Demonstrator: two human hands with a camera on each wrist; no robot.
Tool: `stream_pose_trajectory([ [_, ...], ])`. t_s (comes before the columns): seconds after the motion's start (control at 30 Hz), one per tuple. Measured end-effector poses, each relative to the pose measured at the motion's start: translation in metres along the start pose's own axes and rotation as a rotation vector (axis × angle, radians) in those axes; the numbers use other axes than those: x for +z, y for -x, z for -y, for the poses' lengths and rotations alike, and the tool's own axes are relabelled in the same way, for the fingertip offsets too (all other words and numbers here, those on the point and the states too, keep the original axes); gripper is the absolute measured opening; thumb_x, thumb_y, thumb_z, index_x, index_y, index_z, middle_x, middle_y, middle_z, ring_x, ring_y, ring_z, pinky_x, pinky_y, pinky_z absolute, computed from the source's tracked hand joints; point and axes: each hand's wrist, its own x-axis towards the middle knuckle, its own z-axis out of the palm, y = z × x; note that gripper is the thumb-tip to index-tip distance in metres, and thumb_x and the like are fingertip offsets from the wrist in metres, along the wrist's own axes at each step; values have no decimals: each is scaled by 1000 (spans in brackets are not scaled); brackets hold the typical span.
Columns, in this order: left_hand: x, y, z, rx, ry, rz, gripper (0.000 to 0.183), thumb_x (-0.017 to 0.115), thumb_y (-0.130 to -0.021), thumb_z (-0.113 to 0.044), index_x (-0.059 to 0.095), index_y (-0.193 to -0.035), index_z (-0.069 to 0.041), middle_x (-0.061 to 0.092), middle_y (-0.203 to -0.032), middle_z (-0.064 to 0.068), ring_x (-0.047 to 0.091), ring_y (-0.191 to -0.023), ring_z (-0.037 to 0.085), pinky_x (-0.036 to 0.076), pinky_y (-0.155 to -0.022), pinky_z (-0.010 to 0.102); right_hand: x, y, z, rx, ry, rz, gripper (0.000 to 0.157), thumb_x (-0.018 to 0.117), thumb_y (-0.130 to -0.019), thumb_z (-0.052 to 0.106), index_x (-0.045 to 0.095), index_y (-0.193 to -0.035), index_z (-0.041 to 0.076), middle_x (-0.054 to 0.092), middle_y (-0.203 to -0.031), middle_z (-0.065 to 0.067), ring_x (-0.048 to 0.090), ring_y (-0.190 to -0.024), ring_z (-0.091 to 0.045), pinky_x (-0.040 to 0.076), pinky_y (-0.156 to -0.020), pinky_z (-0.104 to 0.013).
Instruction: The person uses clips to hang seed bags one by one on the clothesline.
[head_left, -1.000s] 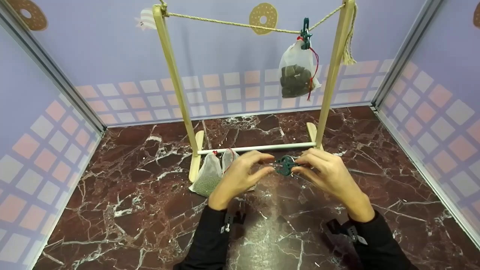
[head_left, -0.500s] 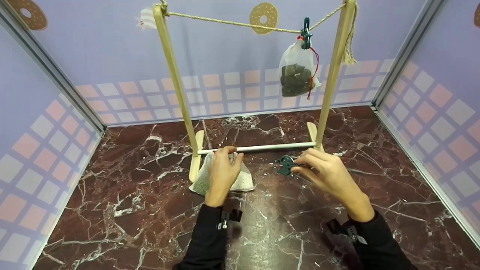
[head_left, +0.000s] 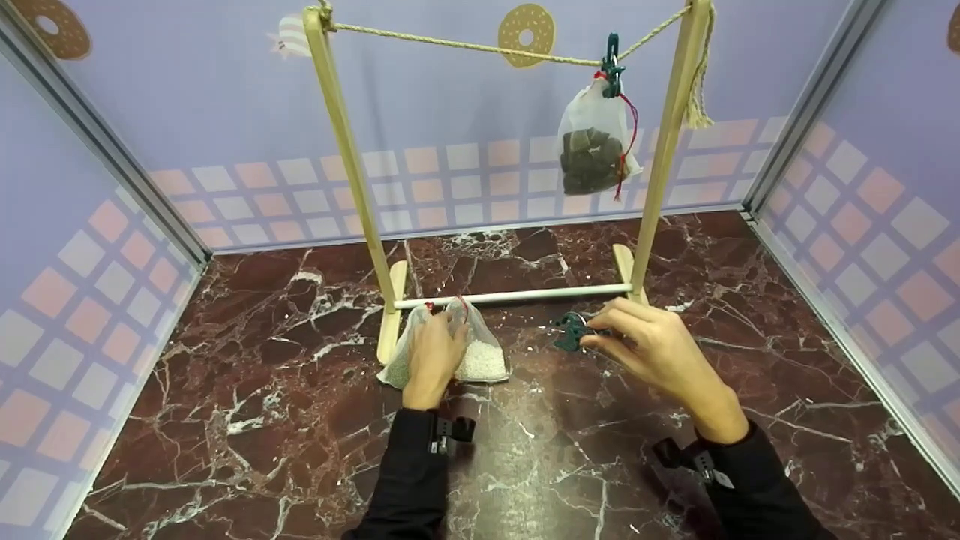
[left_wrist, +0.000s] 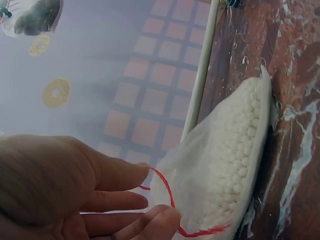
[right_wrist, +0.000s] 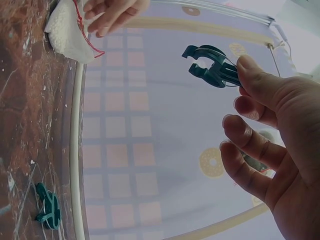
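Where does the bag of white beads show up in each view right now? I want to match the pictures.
Head: the bag of white beads is low in the middle, just right of the left hand in the picture.
Left wrist: the bag of white beads fills the lower right.
Right wrist: the bag of white beads is at the upper left.
Shared landmark: the white rod, visible in all three.

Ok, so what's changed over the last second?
The left hand moved left, away from the dark green plastic clip, to the two white mesh bags with red cords. The right hand still pinches that clip; the hanging white mesh bag of dark lumps stayed put.
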Motion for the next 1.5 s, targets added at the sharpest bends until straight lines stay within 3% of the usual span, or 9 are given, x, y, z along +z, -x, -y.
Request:
stream_pose_trajectory([
  [0.1, 1, 0, 3, -11, 0, 46, 25, 71, -95, -18, 73, -111, 1, 74, -100, 21, 70, -93, 43, 55, -79, 53, 0, 1, 0, 6, 11, 9, 16, 83, -83, 14, 74, -95, 11, 68, -89, 2, 59, -72, -8, 50, -63, -20],
  [0.3, 7, -1, 8, 16, 16, 49, 11, 69, -92, -10, 77, -89, -3, 75, -92, 18, 70, -89, 40, 54, -77, 52, 0, 1, 0, 5, 12, 8, 16, 84, -82, 14, 74, -95, 11, 68, -88, 2, 59, -71, -8, 50, -63, -20],
  [0.47, 8, -1, 11, 42, 28, 74, 17, 71, -88, -11, 76, -72, -9, 72, -75, 7, 67, -77, 31, 53, -69, 47, 1, 0, 1, -3, 15, 9, 17, 84, -82, 13, 74, -95, 11, 67, -88, 4, 57, -70, -7, 48, -61, -20],
  [0.6, 7, 0, 10, 47, 51, 81, 18, 75, -86, -16, 76, -68, -11, 72, -72, 5, 66, -73, 29, 53, -68, 45, 2, 0, 2, -3, 16, 13, 17, 84, -83, 12, 73, -96, 11, 67, -89, 4, 59, -72, -7, 49, -62, -22],
  [0.83, 9, 2, 10, 31, 65, 108, 10, 77, -84, -17, 76, -81, -8, 73, -79, 7, 68, -78, 30, 53, -73, 46, 2, 0, 3, 5, 10, 13, 17, 84, -82, 12, 73, -95, 10, 67, -89, 4, 58, -71, -7, 49, -61, -21],
  [1.0, 9, 3, 9, -22, 68, 153, 28, 80, -85, -25, 71, -100, -3, 73, -98, 15, 67, -89, 35, 53, -80, 48, 2, 0, 3, 10, 5, 11, 17, 84, -82, 12, 73, -95, 11, 67, -88, 4, 56, -70, -7, 47, -60, -21],
  [1.13, 10, 3, 7, -74, 71, 211, 44, 79, -88, -30, 64, -118, -2, 70, -107, 18, 65, -88, 32, 54, -77, 44, 2, 0, 3, 9, 1, 12, 18, 85, -82, 11, 73, -95, 11, 67, -87, 3, 56, -69, -7, 46, -60, -21],
  [1.37, 12, 4, 2, -79, 15, 248, 70, 84, -82, -44, 56, -129, -1, 64, -84, 8, 61, -71, 25, 52, -63, 39, 2, 0, 3, 10, 2, 16, 18, 85, -82, 11, 74, -96, 11, 67, -88, 3, 58, -70, -7, 48, -60, -21],
  [1.5, 14, 5, 0, -88, -27, 279, 78, 85, -79, -48, 55, -132, 2, 65, -87, 11, 61, -73, 26, 53, -65, 39, 3, 0, 3, 5, 6, 21, 17, 84, -82, 11, 73, -96, 10, 67, -89, 3, 57, -70, -6, 48, -60, -20],
])
